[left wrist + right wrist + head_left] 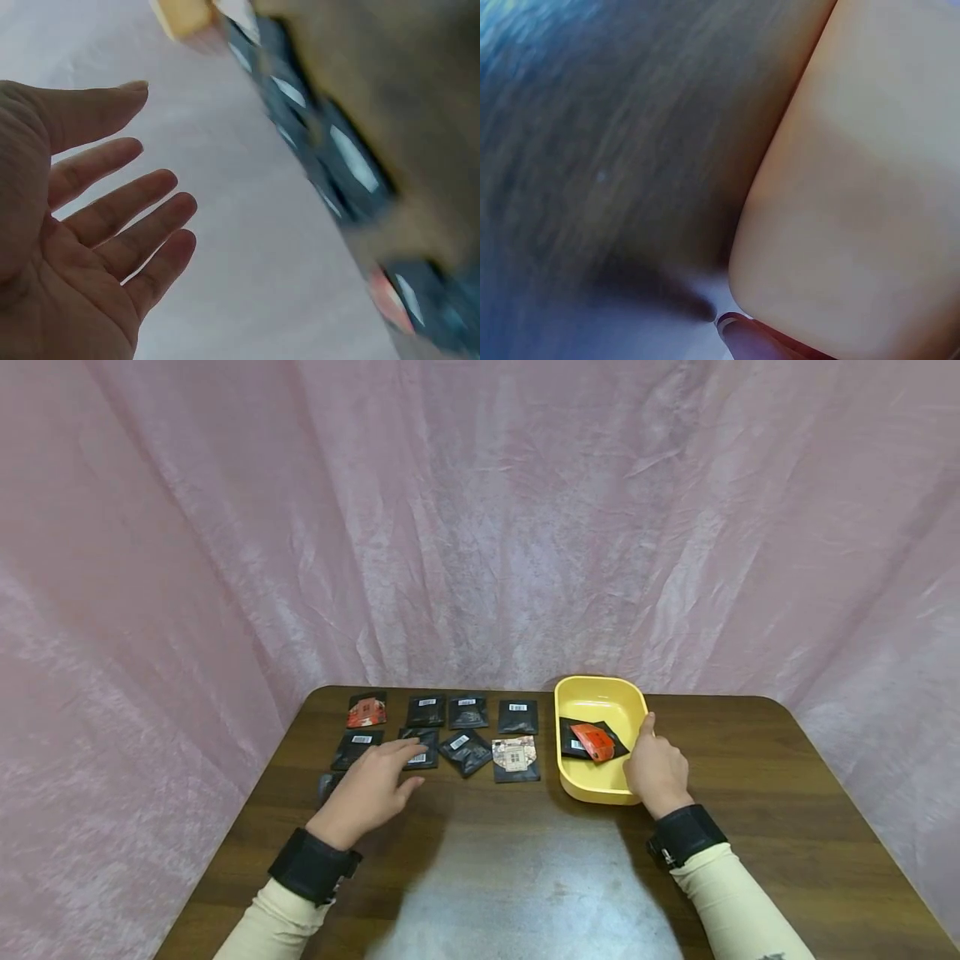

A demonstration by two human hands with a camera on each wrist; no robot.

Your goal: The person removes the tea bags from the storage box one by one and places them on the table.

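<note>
My left hand point(367, 789) hovers over the left part of the packet rows, fingers spread and nothing in them. In the left wrist view its palm and loosely bent fingers show plainly. Just beyond its fingertips lies a black packet point(429, 740), partly covered by the hand. My right hand point(658, 771) holds the right rim of a yellow plastic tub point(592, 795). The tub's outer wall point(847, 195) fills much of the right wrist view, with a fingertip beside it. Inside the tub are an orange-fronted packet point(594, 742) and black packets point(570, 747).
Several flat black packets with white barcode labels point(467, 712) lie in rows left of the tub. One packet point(366, 710) has an orange front, another point(516, 757) a cream printed one. A pink curtain point(510, 527) hangs behind the wooden table point(750, 827).
</note>
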